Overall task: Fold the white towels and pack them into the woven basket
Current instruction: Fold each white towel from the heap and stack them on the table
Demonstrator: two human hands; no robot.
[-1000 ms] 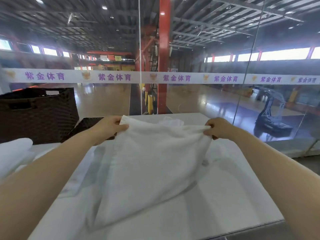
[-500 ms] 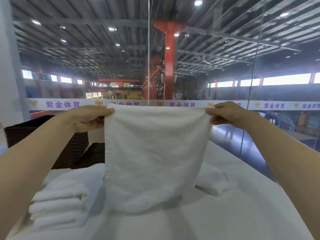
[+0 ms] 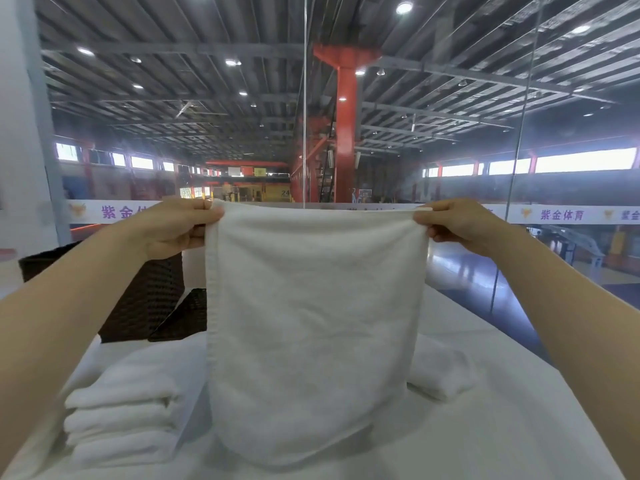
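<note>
A white towel (image 3: 311, 327) hangs doubled in front of me, its top edge stretched level. My left hand (image 3: 176, 226) pinches its upper left corner and my right hand (image 3: 457, 223) pinches its upper right corner. The towel's lower end reaches down to the white table (image 3: 519, 438). A stack of folded white towels (image 3: 121, 417) lies at the near left. Another white towel (image 3: 443, 372) lies rumpled to the right, partly hidden by the hanging one. The dark woven basket (image 3: 145, 299) stands at the back left, behind my left forearm.
A dark woven lid or tray (image 3: 183, 320) leans against the basket. A glass wall (image 3: 519, 133) rises just beyond the table's far and right edges, with a sports hall behind it.
Both hands have raised the towel from the table until it hangs upright before me. My view has tilted upward, and the folded stack has come into sight at the left.
</note>
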